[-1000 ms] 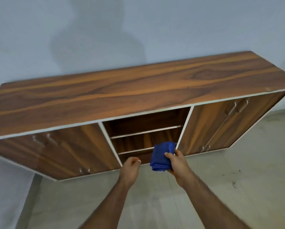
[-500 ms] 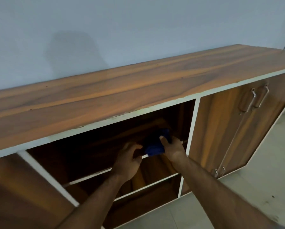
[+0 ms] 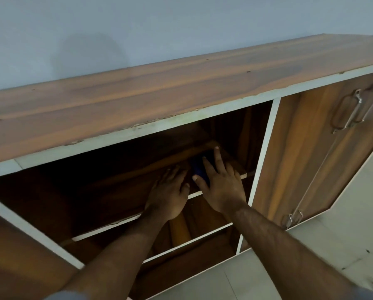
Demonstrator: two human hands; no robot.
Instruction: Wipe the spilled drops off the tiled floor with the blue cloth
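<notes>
Blue cloth lies on the upper shelf inside the open middle part of a long wooden cabinet. It sits far back in the dark, so only a small piece of it shows. The right hand lies flat on top of the cloth with its fingers straight and spread wide, and it does not curl round the cloth. The left hand rests just to the left of it, at the white front edge of the same shelf. Its fingers are loosely bent and they hold nothing. Its fingertips are near the cloth, but I cannot tell if they touch it.

Below the hands is a lower shelf with a white front edge too. To the right of the open part is a brown wooden door with two metal handles near its top. The top surface of the cabinet is shiny brown wood with a chipped white edge. Behind it is a plain pale wall. The light tiled floor shows at the near right, with a few small dark specks on it.
</notes>
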